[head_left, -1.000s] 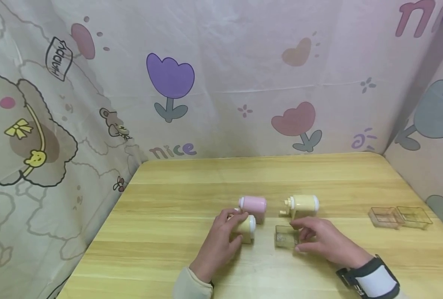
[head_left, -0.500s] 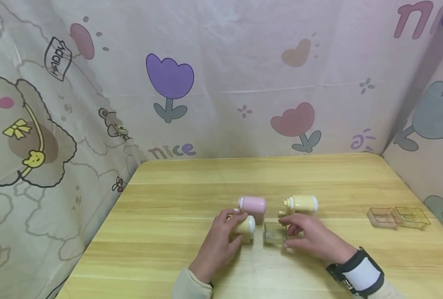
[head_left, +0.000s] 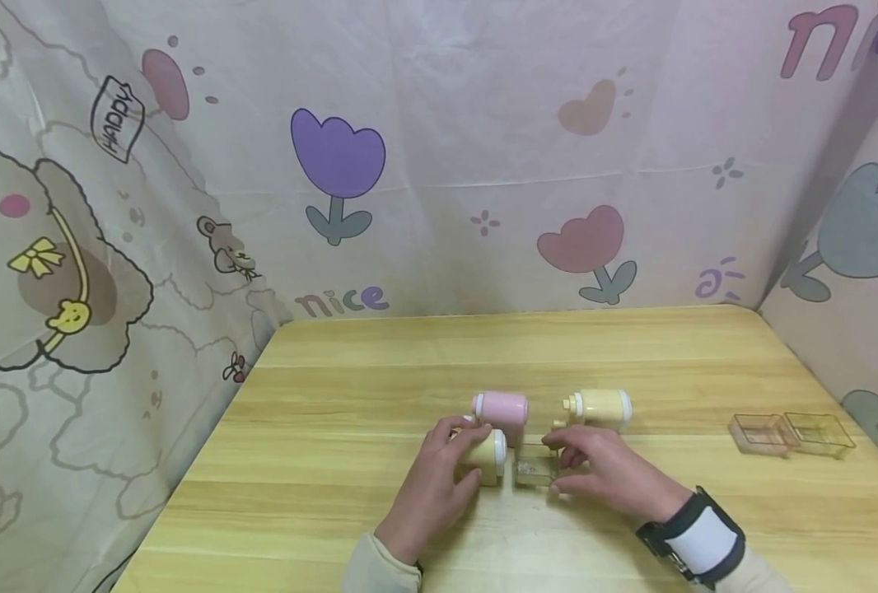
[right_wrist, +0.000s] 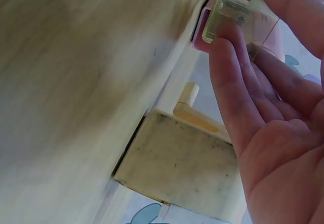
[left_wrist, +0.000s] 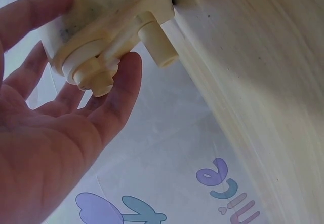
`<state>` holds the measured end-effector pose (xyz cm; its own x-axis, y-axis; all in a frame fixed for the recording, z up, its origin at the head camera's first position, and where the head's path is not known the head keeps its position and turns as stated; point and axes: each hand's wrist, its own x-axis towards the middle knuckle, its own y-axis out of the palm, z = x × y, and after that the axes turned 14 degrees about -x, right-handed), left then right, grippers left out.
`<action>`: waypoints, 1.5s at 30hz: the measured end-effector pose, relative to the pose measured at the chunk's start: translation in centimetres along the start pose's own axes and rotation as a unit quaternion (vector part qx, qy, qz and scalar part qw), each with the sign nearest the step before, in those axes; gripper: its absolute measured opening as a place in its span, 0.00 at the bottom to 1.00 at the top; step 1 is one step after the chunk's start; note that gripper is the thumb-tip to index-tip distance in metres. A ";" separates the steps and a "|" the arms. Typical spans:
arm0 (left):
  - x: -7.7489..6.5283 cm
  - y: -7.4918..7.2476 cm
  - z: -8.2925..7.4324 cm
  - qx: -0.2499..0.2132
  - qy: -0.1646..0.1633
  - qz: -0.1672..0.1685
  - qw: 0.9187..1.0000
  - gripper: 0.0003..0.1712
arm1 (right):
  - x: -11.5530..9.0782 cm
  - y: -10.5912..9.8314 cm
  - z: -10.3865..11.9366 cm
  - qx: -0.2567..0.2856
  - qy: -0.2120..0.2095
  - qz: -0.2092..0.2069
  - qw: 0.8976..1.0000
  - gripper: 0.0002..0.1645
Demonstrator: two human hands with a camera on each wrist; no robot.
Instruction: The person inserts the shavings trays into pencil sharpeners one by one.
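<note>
My left hand grips a pale yellow crank pencil sharpener lying with its white end toward the right. In the left wrist view, its crank handle and clamp end point toward the palm, with fingers wrapped about the body. Between thumb and fingers, my right hand pinches a clear yellowish shavings drawer, right beside the sharpener's white end. The right wrist view shows the drawer at the fingertips. Part of the sharpener's body is hidden under the left fingers.
A pink sharpener stands just behind the left hand. Beyond the right hand is another yellow sharpener, its crank toward the left. Far right on the table lie a pinkish clear drawer and a yellow clear one, side by side.
My right hand has moved left with the clear drawer, bringing it close against the sharpener's end. The left hand and its sharpener have stayed in place.
</note>
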<state>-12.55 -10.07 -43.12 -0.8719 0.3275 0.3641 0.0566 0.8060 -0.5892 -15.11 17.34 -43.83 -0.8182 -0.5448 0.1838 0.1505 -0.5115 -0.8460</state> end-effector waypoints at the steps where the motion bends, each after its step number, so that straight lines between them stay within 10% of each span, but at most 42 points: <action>1: 0.0 0.0 0.0 -0.001 0.000 0.000 1.000 0.32 | 0.1 0.0 0.0 0.002 -0.001 0.001 1.000 0.34; 45: -0.1 -0.2 0.0 -0.004 -0.010 0.013 1.000 0.32 | 2.1 1.8 0.8 0.005 -0.044 0.015 0.999 0.34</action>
<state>-12.47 -10.22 -43.04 -0.8797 0.3386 0.3339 0.0830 0.8007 -0.5933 -16.08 14.74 -44.53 -0.7618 -0.6158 0.2012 0.1800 -0.4996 -0.8474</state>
